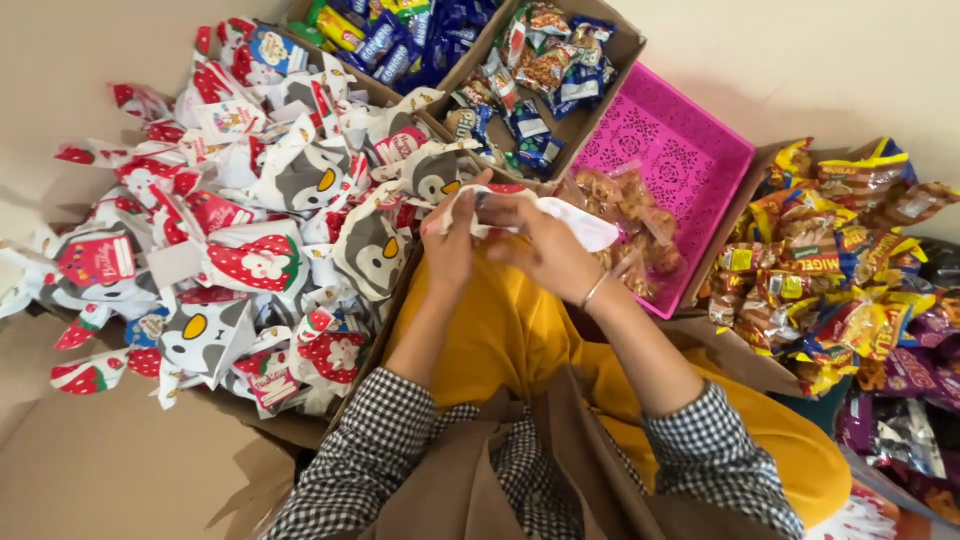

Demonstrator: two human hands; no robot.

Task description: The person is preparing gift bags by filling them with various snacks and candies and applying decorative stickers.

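My left hand (455, 245) and my right hand (545, 250) are together over my lap, both gripping a small white gift bag (580, 228) with red print. The bag's white end sticks out to the right past my right hand's fingers. A thin bangle circles my right wrist. Just to the left lies a big heap of filled gift bags (250, 230) printed with penguins, cats and strawberries. Clear packets of brown snacks (625, 215) lie just beyond my right hand, in the near corner of a pink tray.
The pink plastic tray (680, 150) sits at the upper right of my hands. Two cardboard boxes behind hold blue wrapped candies (410, 35) and mixed snack packets (535, 75). A pile of yellow and purple snack packets (840, 280) fills a box at right. My yellow-clad knees are below.
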